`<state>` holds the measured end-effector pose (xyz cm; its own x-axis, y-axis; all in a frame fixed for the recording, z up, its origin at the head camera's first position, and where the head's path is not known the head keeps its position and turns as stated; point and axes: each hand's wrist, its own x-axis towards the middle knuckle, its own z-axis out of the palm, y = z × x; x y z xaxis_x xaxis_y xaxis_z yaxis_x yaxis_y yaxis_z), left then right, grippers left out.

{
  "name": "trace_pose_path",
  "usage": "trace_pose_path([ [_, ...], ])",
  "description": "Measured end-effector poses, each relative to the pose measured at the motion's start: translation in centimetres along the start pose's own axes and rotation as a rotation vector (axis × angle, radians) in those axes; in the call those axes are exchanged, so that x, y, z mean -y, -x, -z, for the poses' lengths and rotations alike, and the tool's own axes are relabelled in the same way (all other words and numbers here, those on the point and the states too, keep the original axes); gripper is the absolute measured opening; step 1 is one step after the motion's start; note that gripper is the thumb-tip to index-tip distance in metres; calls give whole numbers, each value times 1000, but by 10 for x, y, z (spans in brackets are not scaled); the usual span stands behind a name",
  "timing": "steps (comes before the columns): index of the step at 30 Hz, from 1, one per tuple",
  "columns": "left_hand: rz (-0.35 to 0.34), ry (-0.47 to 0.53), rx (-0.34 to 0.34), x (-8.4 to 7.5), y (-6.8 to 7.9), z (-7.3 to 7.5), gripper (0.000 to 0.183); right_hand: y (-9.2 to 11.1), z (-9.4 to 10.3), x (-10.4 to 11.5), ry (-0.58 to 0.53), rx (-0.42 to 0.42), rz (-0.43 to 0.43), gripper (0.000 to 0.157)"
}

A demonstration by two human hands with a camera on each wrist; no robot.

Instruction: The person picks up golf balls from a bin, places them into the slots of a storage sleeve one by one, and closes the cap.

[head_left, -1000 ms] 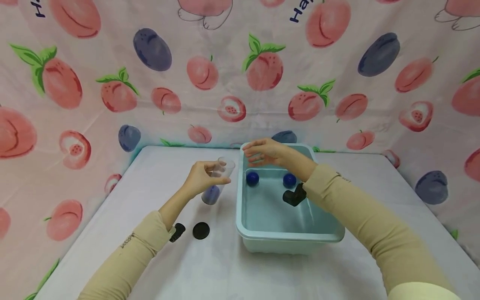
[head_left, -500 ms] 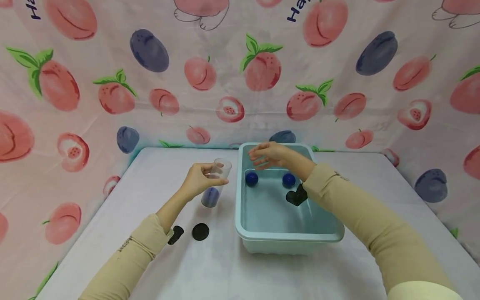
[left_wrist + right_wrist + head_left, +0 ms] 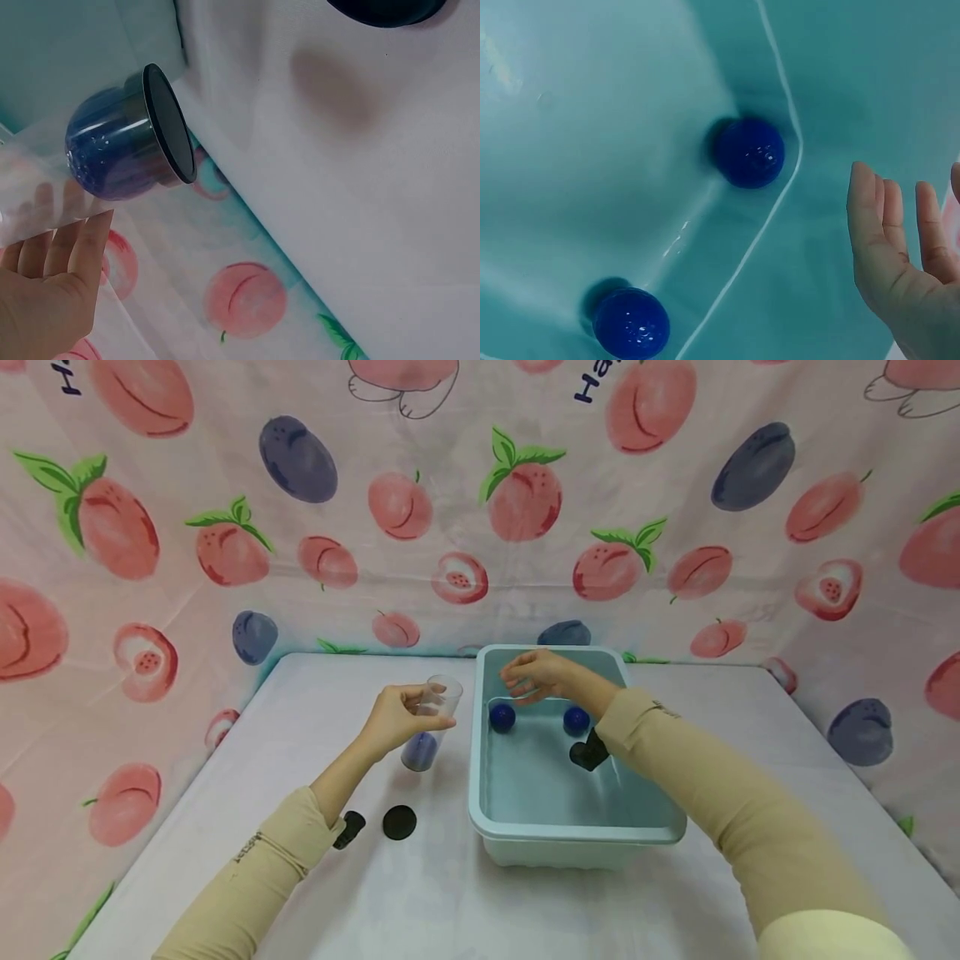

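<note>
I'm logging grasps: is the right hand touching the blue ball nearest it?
Apart: the right wrist view shows a strip of tub between the right hand and that blue ball.

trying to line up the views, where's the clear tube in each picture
Head: clear tube just left of centre, in the left hand.
Left wrist: at the left edge, black cap toward centre.
Right wrist: not in it.
Shared landmark: the teal basin, visible in all three.

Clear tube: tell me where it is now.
In the head view, the clear tube is held tilted in the left hand, just left of the pale blue bin.
</note>
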<state>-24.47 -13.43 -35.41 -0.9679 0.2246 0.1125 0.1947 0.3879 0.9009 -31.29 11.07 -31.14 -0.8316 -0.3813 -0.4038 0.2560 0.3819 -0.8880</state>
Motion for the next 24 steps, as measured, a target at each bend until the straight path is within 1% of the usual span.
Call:
trace_pose_path([
  [6,-4,-24,-25,0,1,2,31,-9,-2,-3,52,-15,-11,44],
  [12,6,-9,-24,-1,2,1,30,-14,-4,-4,97,-33,-30,43],
  [15,3,4,-28,-1,3,1,29,-23,-4,-11,126,-37,-27,41],
  [17,3,8,-33,0,3,1,28,-30,-3,-17,123,-17,-12,39],
  [19,5,14,-45,1,3,1,28,-58,10,-34,120,16,12,37],
  [21,6,21,-53,3,3,1,29,-81,20,-47,111,33,0,38],
  [23,13,24,-56,4,4,1,30,-103,27,-60,112,30,-8,38],
  [24,17,23,-58,5,5,1,32,-111,29,-65,116,18,-25,39],
])
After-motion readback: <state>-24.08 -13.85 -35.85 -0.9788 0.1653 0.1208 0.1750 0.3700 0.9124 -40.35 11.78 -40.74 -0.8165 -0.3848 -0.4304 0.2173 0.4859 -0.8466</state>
